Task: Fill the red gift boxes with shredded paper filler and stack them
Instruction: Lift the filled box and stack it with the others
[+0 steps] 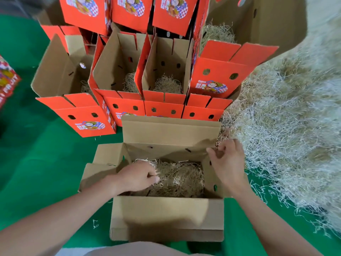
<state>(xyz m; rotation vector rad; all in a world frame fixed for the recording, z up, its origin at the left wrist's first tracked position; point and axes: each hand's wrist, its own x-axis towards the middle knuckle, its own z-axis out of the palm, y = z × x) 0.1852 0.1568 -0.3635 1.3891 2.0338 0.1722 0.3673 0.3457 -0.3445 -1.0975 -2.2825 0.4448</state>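
Left hand [140, 177] in the open box [166, 215], on the shredded paper [181, 179].
Its fingers curl into the paper, gripping strands. The right hand [228, 160] hovers over the box's right flap [207, 175], fingers loosely bent; whether it holds anything I cannot tell. The box sits on the green floor [46, 163], beside a big loose pile [286, 126], with red boxes [127, 110] behind, 3 showing paper inside.
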